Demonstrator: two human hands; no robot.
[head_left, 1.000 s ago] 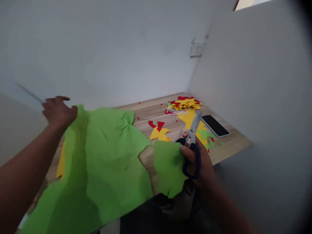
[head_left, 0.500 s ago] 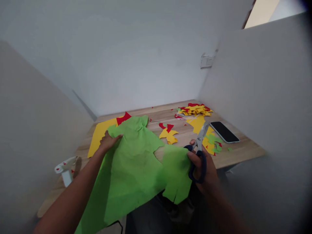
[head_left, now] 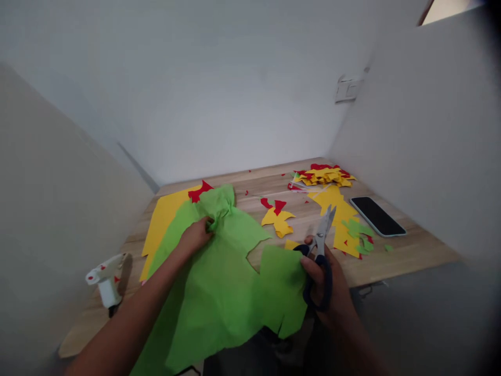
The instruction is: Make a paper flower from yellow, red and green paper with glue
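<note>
A large green sheet [head_left: 219, 282], thin paper or cloth, spreads over the near table edge and hangs down, with a jagged notch cut in its right side. My left hand [head_left: 197, 235] is closed on its bunched upper part, where the fingertips disappear into folds. In my right hand [head_left: 326, 279] is a pair of scissors [head_left: 321, 236], dark blue handles in the palm and blades pointing up and away, slightly apart. The right thumb also presses the corner of a green flap [head_left: 282, 282] with a slit at its lower edge. Whether this flap still joins the sheet is unclear.
Yellow sheets [head_left: 162, 216] lie at left beneath a red scrap [head_left: 199, 191]. A white glue gun [head_left: 107, 279] stands near the left edge. Yellow cut-outs [head_left: 278, 220], a yellow-and-red pile [head_left: 324, 176], green scraps [head_left: 358, 232] and a phone [head_left: 378, 215] occupy the right.
My left hand has moved right and closed into the green sheet, bunching its upper part. My right hand keeps the scissors and flap in about the same place. The view has shifted slightly.
</note>
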